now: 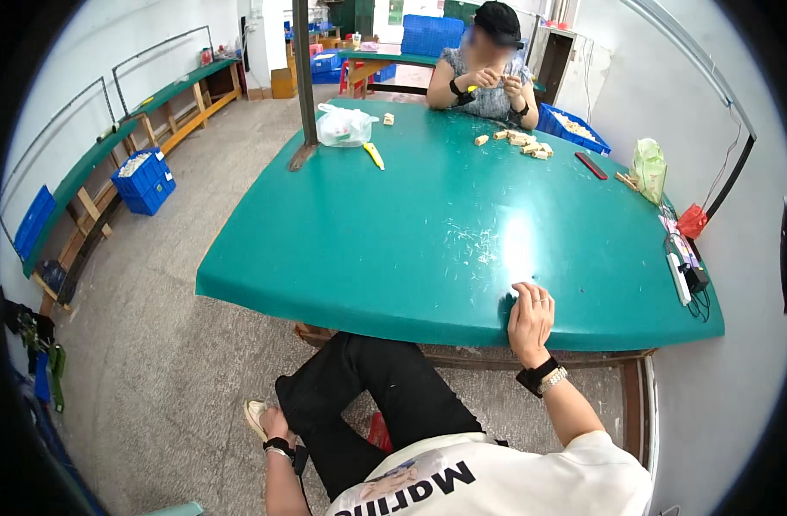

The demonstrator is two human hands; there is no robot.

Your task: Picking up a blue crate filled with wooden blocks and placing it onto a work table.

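Observation:
My right hand [532,322] rests on the near edge of the green-topped table [368,249], fingers a little bent and lying on the surface, holding nothing. My left hand [275,424] is low at the left, beside my bent leg [325,387] and against a light-coloured shoe [255,419]; its fingers are mostly hidden. Thin pale shavings [475,243] lie scattered on the table ahead of my right hand. Across the table a person [488,73] holds a small piece and a yellow-handled tool up in both hands. Several short wooden pieces [524,142] lie in front of that person.
A metal post [304,77] stands at the table's left, near a plastic bag [344,125] and a yellow cutter [374,156]. At the right are a red-and-black bar [590,166], a green bag [649,169] and a power strip [678,277]. Blue crates [144,182] stand on the floor.

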